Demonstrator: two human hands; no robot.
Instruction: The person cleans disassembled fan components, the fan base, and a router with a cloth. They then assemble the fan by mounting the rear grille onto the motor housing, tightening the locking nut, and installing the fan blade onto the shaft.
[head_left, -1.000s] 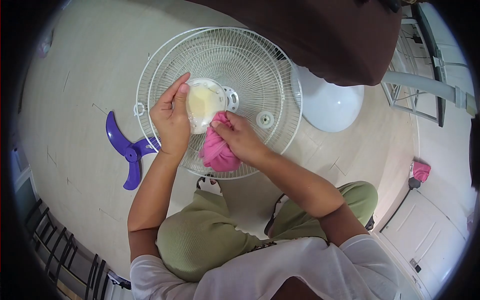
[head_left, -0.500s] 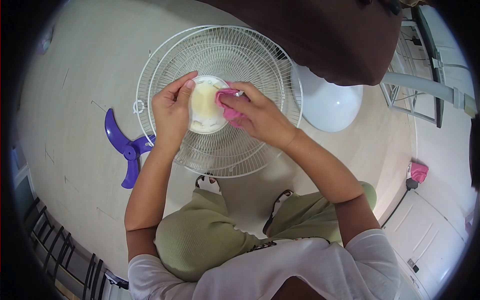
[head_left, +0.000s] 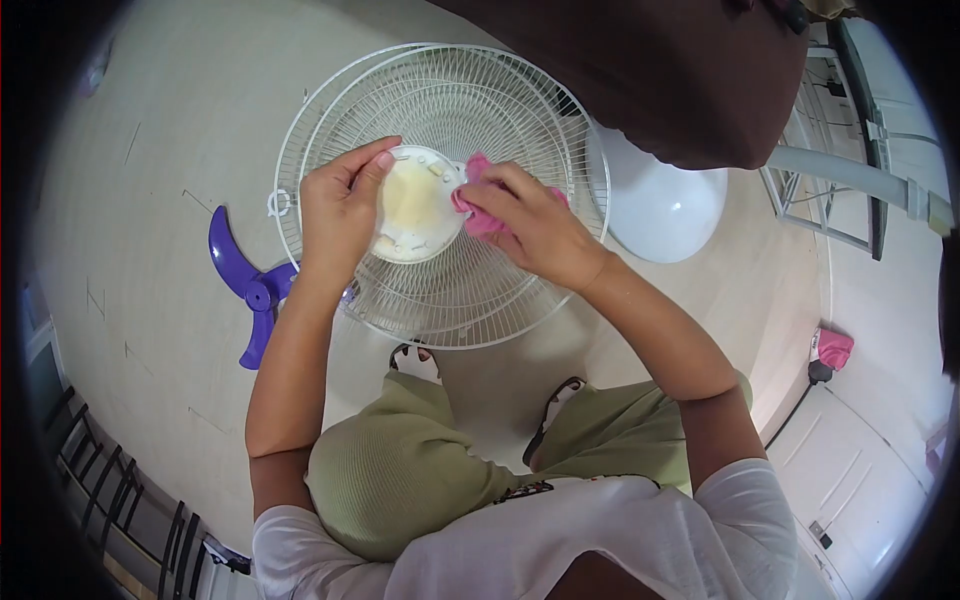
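A: What was largest?

B: A pale floor (head_left: 160,250), and at six o'clock on it a person (head_left: 460,535) in a white top and green trousers.

A: And after that?

B: A dark brown cover (head_left: 640,85) reached in from one o'clock. A round white wire guard (head_left: 515,120) stood straight ahead of the person, at twelve o'clock.

A: What lay around the guard?

B: Going by its centre, a smooth white rounded object (head_left: 672,215) showed at three o'clock, partly behind the wires. At eight o'clock a purple three-bladed fan blade (head_left: 258,294) lay on the floor, one of its blades partly hidden by the forearm.

A: Where were the hands?

B: The left hand (head_left: 338,215) was at nine o'clock of a white disc (head_left: 412,210), its thumb and fingers pinched together on the rim. The disc, yellowed in the middle, was held in front of the guard. The right hand (head_left: 548,228), at the disc's three o'clock, had its fingers closed on a bunched pink cloth (head_left: 484,222).

A: Did the cloth touch the disc?

B: It was right by the rim; contact could not be told.
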